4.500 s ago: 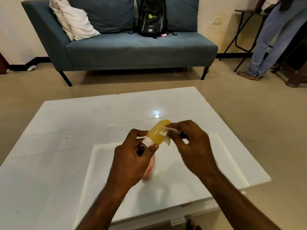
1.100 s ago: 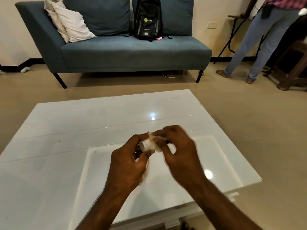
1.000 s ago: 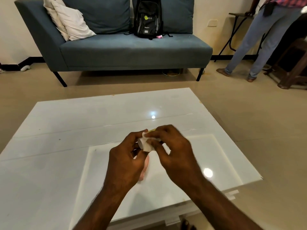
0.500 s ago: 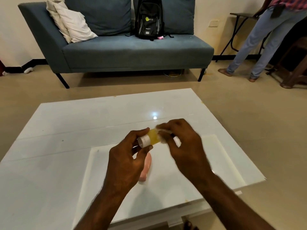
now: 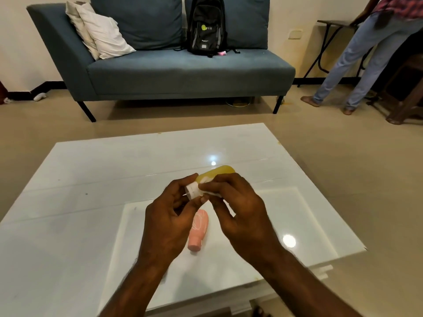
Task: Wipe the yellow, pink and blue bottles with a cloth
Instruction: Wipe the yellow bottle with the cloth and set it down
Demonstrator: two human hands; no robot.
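Fingers (image 5: 180, 188): left hand (image 5: 167, 225) pinches yellow bottle (image 5: 218, 172) cap (image 5: 192, 190) | right hand (image 5: 240, 213) clamps cloth (image 5: 214, 193) | base points away-right, probably raised

A blue-grey sofa (image 5: 183, 65) stands against the cream wall (image 5: 16, 53), beyond a glossy white table (image 5: 91, 170).

White table (image 5: 96, 170) — pink bottle (image 5: 198, 229) lying on it

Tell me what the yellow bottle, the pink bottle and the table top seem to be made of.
yellow bottle: probably translucent plastic; the amber body looks semi-clear.
pink bottle: likely matte opaque plastic; no glare.
table: glossy, glass or lacquer; it mirrors lamps.
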